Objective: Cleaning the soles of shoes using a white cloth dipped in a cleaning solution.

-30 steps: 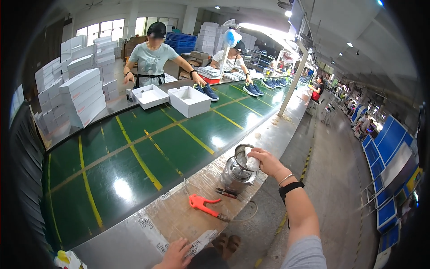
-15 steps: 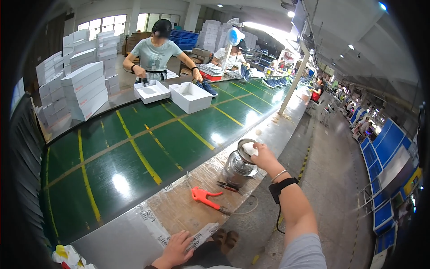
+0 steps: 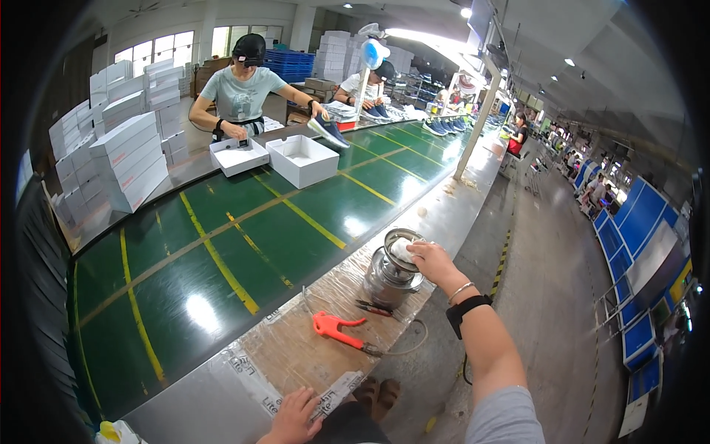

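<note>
My right hand (image 3: 436,264) pinches a white cloth wad (image 3: 401,250) over the round dish (image 3: 392,236) on top of a silvery metal pump can (image 3: 386,287). The wad sits down in the dish; its underside is hidden. My left hand (image 3: 294,416) lies flat with fingers stretched on the near edge of the worktop, by some printed tape, holding nothing. Between the hands lies an orange-red air blow gun (image 3: 336,325) with its hose. Dark-handled snips (image 3: 375,308) rest at the foot of the can.
A green conveyor belt (image 3: 177,296) with yellow lines runs beyond my worktop (image 3: 288,355). Across it, a co-worker (image 3: 240,96) handles an open white box (image 3: 303,166), its lid (image 3: 238,157) and a blue shoe (image 3: 329,132). Stacked white boxes (image 3: 129,163) stand left; a post (image 3: 477,122) rises ahead.
My right hand has pressed the wad lower into the dish, which looks more level. The left hand stays on the worktop edge. Across the belt, the co-worker has lifted the shoe.
</note>
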Available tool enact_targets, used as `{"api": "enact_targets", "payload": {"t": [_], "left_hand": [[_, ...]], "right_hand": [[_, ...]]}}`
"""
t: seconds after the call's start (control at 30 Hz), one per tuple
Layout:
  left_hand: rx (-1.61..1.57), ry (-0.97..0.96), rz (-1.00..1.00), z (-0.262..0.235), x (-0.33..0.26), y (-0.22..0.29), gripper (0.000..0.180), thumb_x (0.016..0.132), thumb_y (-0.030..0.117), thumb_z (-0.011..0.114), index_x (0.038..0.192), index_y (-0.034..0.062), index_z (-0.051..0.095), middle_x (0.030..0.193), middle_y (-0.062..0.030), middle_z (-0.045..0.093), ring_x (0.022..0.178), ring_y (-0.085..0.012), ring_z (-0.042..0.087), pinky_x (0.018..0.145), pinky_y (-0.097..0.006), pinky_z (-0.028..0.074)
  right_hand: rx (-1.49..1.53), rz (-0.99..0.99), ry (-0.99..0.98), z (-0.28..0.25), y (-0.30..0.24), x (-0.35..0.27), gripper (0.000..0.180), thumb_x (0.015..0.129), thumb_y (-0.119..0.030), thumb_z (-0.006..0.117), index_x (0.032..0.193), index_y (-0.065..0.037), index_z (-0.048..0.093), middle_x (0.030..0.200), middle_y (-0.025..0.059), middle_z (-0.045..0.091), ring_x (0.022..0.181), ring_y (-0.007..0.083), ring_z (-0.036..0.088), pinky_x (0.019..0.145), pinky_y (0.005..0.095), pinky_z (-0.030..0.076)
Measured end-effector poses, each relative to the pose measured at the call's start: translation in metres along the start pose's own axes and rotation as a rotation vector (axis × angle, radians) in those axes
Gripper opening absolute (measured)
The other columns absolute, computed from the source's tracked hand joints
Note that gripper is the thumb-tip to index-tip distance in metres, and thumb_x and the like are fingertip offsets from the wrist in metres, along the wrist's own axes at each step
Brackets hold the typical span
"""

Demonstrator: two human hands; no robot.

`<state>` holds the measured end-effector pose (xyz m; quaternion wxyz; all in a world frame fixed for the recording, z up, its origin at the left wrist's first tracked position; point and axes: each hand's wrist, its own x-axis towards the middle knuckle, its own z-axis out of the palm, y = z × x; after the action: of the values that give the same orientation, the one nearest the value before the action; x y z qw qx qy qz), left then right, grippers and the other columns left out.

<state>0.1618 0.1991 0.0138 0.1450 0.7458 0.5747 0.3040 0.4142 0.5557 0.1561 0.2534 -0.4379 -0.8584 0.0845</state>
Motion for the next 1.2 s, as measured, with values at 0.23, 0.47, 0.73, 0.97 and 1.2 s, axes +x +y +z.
{"api": "enact_targets", "payload": {"t": [0.23,0.47,0.73,0.97,1.2], "left_hand": [[0.027,0.001,0.030,0.004,0.003,-0.002,0.054,0.070,0.015,0.061,0.120,0.0006,0.047,0.127,-0.0220,0.041,0.117,-0.0408,0.038,0.099,-0.048,0.030],[0.044,-0.003,0.025,0.005,-0.002,0.002,0.054,0.070,0.016,0.061,0.121,0.0013,0.047,0.127,-0.0214,0.042,0.115,-0.0407,0.039,0.097,-0.048,0.031],[0.060,0.004,0.024,0.007,-0.003,-0.001,0.054,0.071,0.015,0.060,0.121,0.0010,0.047,0.127,-0.0214,0.042,0.117,-0.0409,0.038,0.098,-0.048,0.030],[0.015,-0.008,0.019,0.010,0.002,-0.005,0.053,0.072,0.014,0.060,0.121,0.0014,0.047,0.127,-0.0215,0.042,0.117,-0.0409,0.037,0.098,-0.049,0.030],[0.013,0.023,0.042,0.008,0.002,-0.002,0.054,0.072,0.015,0.060,0.123,0.0030,0.047,0.126,-0.0211,0.042,0.117,-0.0407,0.038,0.098,-0.049,0.030]], "right_hand": [[-0.109,0.065,-0.113,-0.010,-0.003,0.016,0.027,0.077,-0.010,0.055,0.102,-0.007,0.065,0.104,0.0165,0.061,0.096,0.0334,0.058,0.087,0.0374,0.045],[-0.187,0.092,-0.054,0.012,-0.004,0.005,0.026,0.078,-0.008,0.052,0.100,-0.009,0.066,0.106,0.0145,0.061,0.094,0.0321,0.059,0.086,0.0379,0.046],[-0.170,0.096,-0.077,0.013,0.002,0.010,0.028,0.076,-0.008,0.051,0.098,-0.013,0.067,0.094,0.0143,0.065,0.088,0.0343,0.061,0.082,0.0415,0.047],[-0.279,0.137,-0.147,-0.001,-0.007,0.020,0.027,0.077,-0.009,0.052,0.099,-0.011,0.067,0.098,0.0166,0.063,0.088,0.0345,0.061,0.083,0.0397,0.048],[-0.184,0.161,-0.070,0.020,0.006,0.015,0.027,0.076,-0.008,0.051,0.098,-0.011,0.068,0.098,0.0166,0.063,0.088,0.0343,0.061,0.082,0.0395,0.048]]}}
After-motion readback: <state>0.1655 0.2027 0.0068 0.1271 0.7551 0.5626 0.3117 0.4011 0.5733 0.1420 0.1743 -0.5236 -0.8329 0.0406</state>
